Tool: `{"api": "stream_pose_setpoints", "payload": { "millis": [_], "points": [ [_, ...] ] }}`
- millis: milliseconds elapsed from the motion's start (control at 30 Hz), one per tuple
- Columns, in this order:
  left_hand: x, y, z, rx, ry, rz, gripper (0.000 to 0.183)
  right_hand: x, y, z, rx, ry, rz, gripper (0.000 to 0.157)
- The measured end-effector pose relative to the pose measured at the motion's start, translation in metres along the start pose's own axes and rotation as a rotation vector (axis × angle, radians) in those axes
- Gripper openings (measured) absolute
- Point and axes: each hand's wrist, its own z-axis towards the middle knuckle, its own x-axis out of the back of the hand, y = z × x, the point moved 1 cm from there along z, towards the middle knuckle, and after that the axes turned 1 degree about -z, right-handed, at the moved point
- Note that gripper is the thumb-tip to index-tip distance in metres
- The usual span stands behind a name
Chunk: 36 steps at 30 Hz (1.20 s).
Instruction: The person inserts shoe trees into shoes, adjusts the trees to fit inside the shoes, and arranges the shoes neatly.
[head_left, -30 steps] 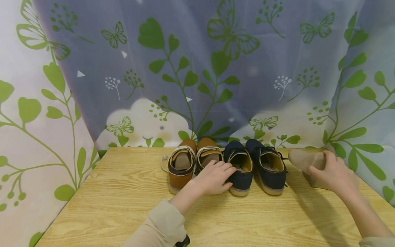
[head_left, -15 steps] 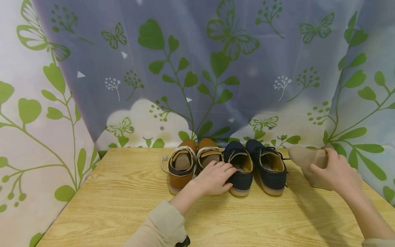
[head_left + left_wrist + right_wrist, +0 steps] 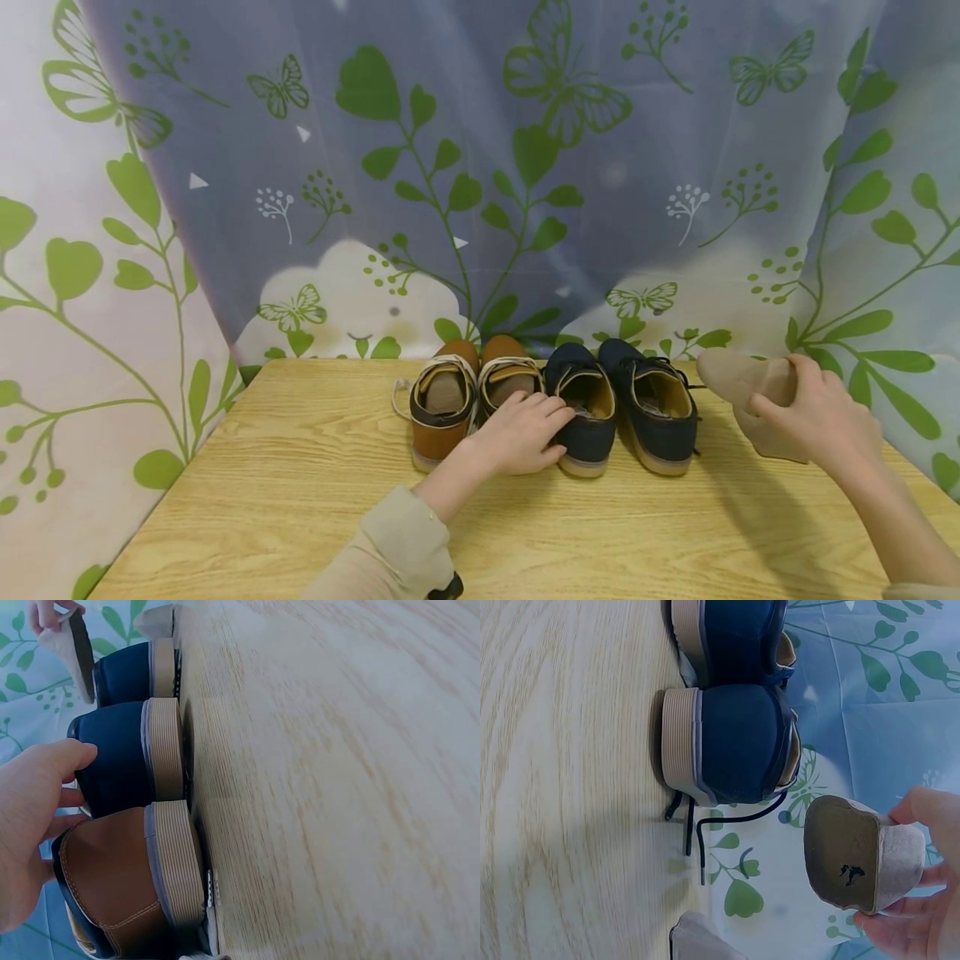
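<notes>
R hand (image 3: 828,417) is pinching a beige insert (image 3: 738,377) above the tabletop (image 3: 600,533), beside the navy shoes (image 3: 663,437), prob the positioning step, so next move's calling for steady aim, while L hand (image 3: 521,433) is resting on one navy heel (image 3: 588,446) (can't tell if gripping tbh).

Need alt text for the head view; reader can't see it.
A person's right hand holds a beige molded form above a second form on the right of a wooden table; the left hand touches the left navy shoe. A brown pair and navy pair stand side by side before a leafy backdrop.
</notes>
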Motion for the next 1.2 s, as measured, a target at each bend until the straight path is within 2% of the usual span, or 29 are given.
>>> {"api": "stream_pose_setpoints", "payload": {
  "millis": [533, 767, 1200],
  "points": [
    [0.001, 0.001, 0.0, 0.001, -0.005, -0.01, 0.046, 0.004, -0.012, -0.003, 0.024, 0.006, 0.002, 0.09],
    [0.001, 0.001, -0.001, 0.007, -0.014, -0.01, 0.047, 0.005, -0.021, -0.004, 0.064, 0.023, 0.012, 0.086],
    [0.002, 0.0, -0.001, 0.009, -0.017, -0.019, 0.047, 0.009, -0.034, -0.008, 0.069, -0.038, -0.002, 0.088]
  ]
}}
